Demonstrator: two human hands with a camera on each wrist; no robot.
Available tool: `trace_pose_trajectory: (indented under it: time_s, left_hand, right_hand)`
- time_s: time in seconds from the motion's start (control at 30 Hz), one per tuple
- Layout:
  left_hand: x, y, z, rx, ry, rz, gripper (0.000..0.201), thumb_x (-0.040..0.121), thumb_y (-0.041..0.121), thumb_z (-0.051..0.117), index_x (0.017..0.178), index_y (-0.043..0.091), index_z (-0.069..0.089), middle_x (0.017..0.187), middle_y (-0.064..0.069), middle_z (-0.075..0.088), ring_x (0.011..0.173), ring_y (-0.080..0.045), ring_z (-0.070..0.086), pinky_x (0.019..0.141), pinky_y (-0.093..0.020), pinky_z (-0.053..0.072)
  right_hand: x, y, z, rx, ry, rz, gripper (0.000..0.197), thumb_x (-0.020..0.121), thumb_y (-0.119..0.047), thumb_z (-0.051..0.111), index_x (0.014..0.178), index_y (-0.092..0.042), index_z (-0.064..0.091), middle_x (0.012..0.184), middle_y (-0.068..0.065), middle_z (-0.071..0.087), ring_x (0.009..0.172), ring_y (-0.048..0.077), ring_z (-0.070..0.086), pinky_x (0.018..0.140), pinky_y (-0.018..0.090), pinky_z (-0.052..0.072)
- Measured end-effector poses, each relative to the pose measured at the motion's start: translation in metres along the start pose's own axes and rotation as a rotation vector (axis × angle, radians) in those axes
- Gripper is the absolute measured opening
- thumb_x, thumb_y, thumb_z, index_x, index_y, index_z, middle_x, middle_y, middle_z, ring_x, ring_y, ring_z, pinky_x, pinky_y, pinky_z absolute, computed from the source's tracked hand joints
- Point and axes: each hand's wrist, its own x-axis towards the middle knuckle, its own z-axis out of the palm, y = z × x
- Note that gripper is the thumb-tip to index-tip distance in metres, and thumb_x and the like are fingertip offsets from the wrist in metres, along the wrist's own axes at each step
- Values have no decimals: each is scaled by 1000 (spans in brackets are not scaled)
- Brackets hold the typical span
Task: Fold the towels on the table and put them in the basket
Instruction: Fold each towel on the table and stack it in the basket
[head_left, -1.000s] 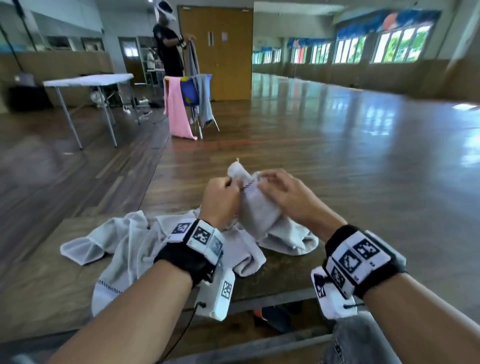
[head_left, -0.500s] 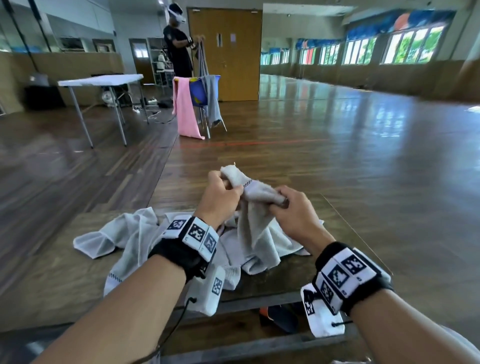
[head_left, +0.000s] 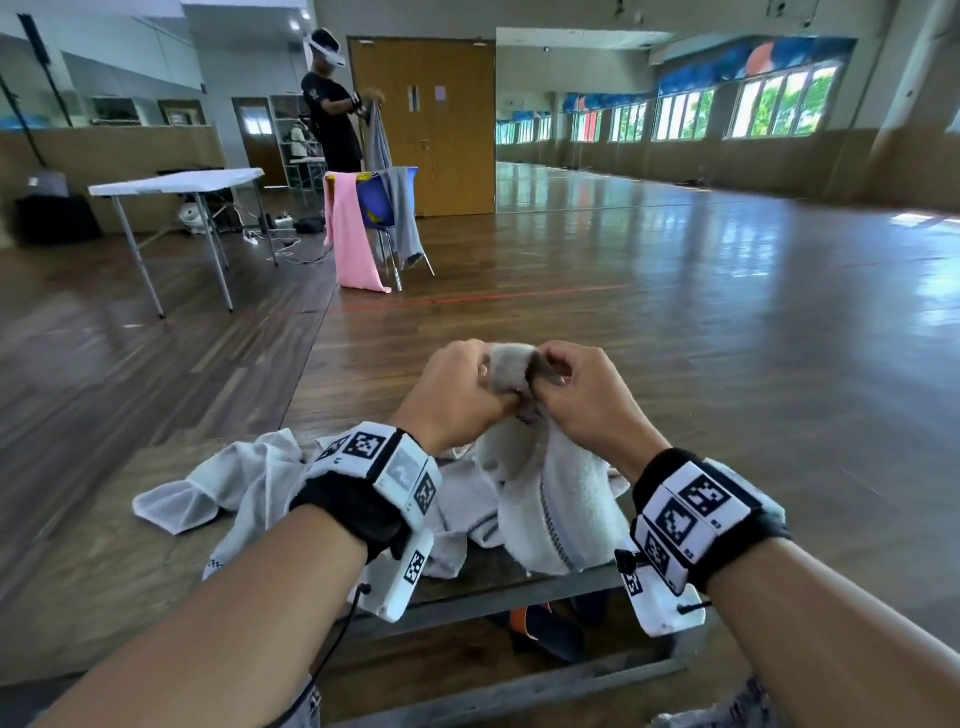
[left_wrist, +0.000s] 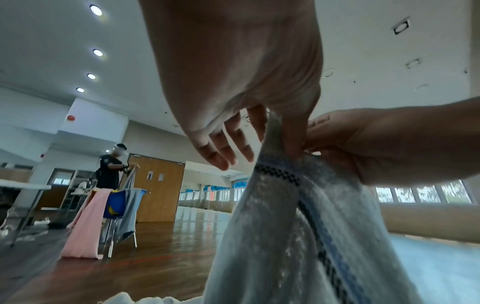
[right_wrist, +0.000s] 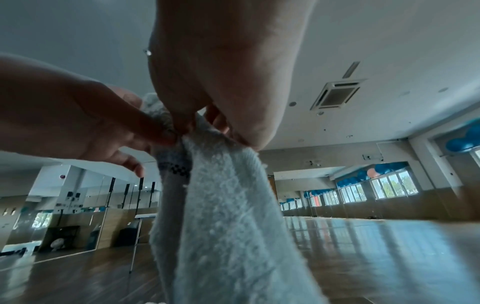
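A white terry towel (head_left: 561, 499) with a dark checked stripe hangs from both my hands above the wooden table (head_left: 104, 587). My left hand (head_left: 457, 387) pinches its top edge between thumb and forefinger, the other fingers loose. Close beside it, my right hand (head_left: 576, 395) pinches the same bunched edge. In the left wrist view the towel (left_wrist: 298, 236) drops from the left hand (left_wrist: 283, 131). The right wrist view shows the towel (right_wrist: 228, 216) under the right hand (right_wrist: 202, 125). More white towels (head_left: 234, 483) lie crumpled on the table to the left. No basket is in view.
The table's front edge (head_left: 519, 597) has a metal rail, with dark and orange items on the floor beneath. Far off, a person (head_left: 332, 114) handles cloth at a blue chair (head_left: 379, 208) draped with pink and grey towels. A white folding table (head_left: 176, 184) stands at left.
My hands have come together again after spreading the edge, now pinching the towel's top side by side. The towel hangs more bunched, and the view has shifted slightly.
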Motion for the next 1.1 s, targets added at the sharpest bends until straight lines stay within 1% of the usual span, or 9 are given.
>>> trace_pose_trajectory:
  time_s: [0.23,0.3,0.43,0.6,0.67,0.8,0.93,1.0,1.1]
  left_hand:
    - [-3,7,-13,128,180,-17,18,84,12,61,74,9,75,62,-6,68,57,-15,59,57,-29,46]
    - [-2,6,-23,133,286,-20,21,85,11,56,76,10,75,66,-4,70,65,-20,63,63,-32,49]
    - [1,-10,-38,81,425,-140,22,86,14,54,71,16,69,73,-4,70,80,-30,66,70,-36,52]
    - [-7,-52,-39,255,20,-358,18,82,9,60,67,14,68,77,-9,70,88,-32,68,74,-32,52]
    - [-14,-67,-32,201,-146,-412,9,81,14,70,89,18,70,91,-5,69,91,-25,67,75,-31,51]
    - [-33,-78,13,21,-321,-320,69,73,43,83,132,26,52,115,3,59,100,-14,58,84,-28,49]
    - [-40,-80,60,-58,-232,-252,8,79,31,72,80,36,66,77,16,68,84,-10,67,70,-21,47]
    - [-35,-85,69,-10,-138,-240,35,85,25,67,53,27,54,50,15,55,61,-10,60,54,-16,38]
    - [-24,-86,65,-10,-38,-245,37,78,37,59,48,21,46,42,11,47,49,-6,44,47,-16,30]
  right_hand:
    - [-7,7,-8,6,-40,33,9,85,-29,79,83,-22,75,80,-2,76,75,12,68,70,32,54]
    - [-10,16,-10,-27,-133,80,14,86,-31,79,80,-19,75,79,2,75,71,10,64,67,36,52]
    - [-24,37,-19,-261,-353,121,17,90,-23,76,75,-31,74,71,-16,72,60,-6,61,61,14,42]
    - [-24,49,-25,-129,-16,114,13,100,-22,62,89,-28,65,69,-17,69,60,1,58,62,26,45]
    - [-19,48,-21,-47,-15,102,11,102,-27,59,93,-31,63,71,-16,71,57,-2,57,61,26,44]
    - [-15,46,4,-80,-152,13,8,99,-26,64,96,-33,68,86,-11,76,82,6,71,76,34,55]
    - [-24,44,23,-127,-128,-109,13,96,-26,63,98,-36,71,79,-11,74,77,8,68,71,25,53]
    - [-28,43,17,-150,-86,-169,13,96,-25,63,101,-34,72,80,-12,74,77,7,69,71,24,53]
    - [-28,52,-7,-216,-57,-129,14,95,-27,65,107,-33,69,82,-14,69,77,4,64,73,25,50]
